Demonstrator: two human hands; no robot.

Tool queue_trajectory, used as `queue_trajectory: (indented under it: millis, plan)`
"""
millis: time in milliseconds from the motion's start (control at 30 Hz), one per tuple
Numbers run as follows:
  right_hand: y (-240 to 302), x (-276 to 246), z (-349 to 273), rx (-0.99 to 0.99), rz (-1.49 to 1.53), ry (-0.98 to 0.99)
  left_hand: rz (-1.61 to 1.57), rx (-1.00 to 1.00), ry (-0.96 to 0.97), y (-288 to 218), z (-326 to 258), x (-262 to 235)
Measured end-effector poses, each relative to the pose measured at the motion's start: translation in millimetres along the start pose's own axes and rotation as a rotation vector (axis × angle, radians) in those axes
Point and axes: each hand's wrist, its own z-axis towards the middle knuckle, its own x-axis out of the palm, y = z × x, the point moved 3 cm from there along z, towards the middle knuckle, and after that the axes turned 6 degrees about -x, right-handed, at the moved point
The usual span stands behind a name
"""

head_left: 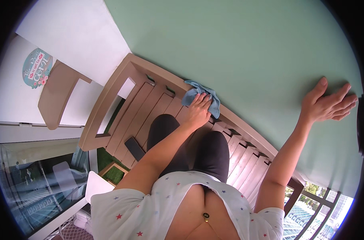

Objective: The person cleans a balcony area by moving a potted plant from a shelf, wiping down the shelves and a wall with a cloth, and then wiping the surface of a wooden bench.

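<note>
My left hand point(199, 110) presses a crumpled blue cloth point(214, 106) against the top rail point(246, 130) of a brown wooden bench's backrest, its fingers bent over the fabric. Part of the cloth hangs down over both sides of the rail. Off to the right, my right hand point(328, 102) rests on the pale green wall point(230, 48) with thumb and fingers spread, holding nothing. Both my knees, in dark leggings, are on the slatted bench seat point(140, 106), close to the backrest.
A dark phone point(134, 148) lies on the seat, left of my knees. A brown shelf point(56, 96) and a round decorative sign point(36, 68) are on the white wall at left. Below them is a glass door point(38, 176). A dark railing point(324, 208) stands at lower right.
</note>
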Motion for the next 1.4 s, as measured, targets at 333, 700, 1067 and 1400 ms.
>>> queue_trajectory:
  millis: [333,700,1067,1400]
  plan:
    - [1,0,0,0.023,0.015,-0.030,0.437,-0.001,0.144,150,70,-72]
    - [3,0,2,0.042,0.021,-0.057,-0.082,0.270,0.186,-75,24,51]
    - [6,1,-1,0.002,0.015,-0.036,0.046,-0.122,0.018,115,58,-43]
    - [0,1,-4,0.006,0.000,0.032,-0.141,0.111,0.048,-105,-2,65]
